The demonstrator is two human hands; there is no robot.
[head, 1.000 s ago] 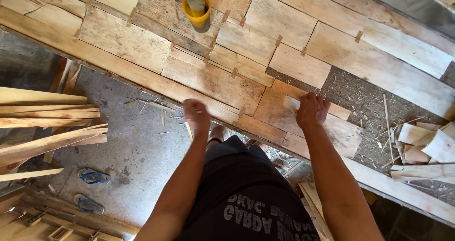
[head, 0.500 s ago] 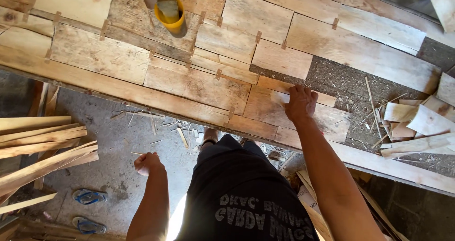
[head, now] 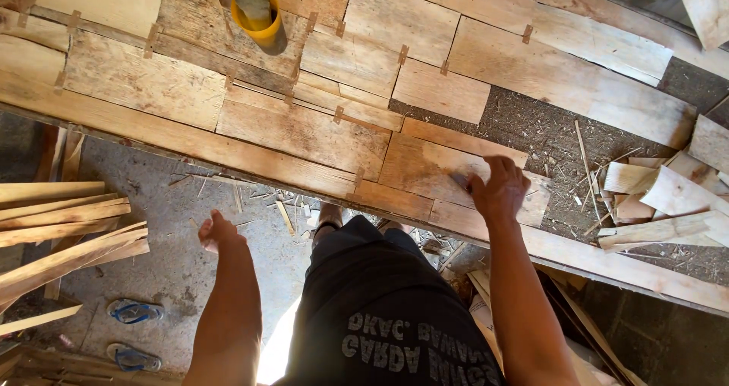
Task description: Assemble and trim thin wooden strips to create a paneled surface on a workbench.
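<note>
The right hand (head: 497, 188) pressed, fingers spread, on a pale rough wooden board (head: 444, 175) at the workbench's near edge, well below the yellow plastic cup (head: 256, 12). The left hand (head: 218, 232) hung empty, loosely curled, below that edge. Seemingly a fitting step; fixing needs steady pressure.

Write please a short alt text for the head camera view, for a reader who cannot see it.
Seen from above, a person's right hand presses on a wooden board in a patchwork of planks on a workbench. The left hand hangs free over the concrete floor; a yellow cup stands farther back.
</note>
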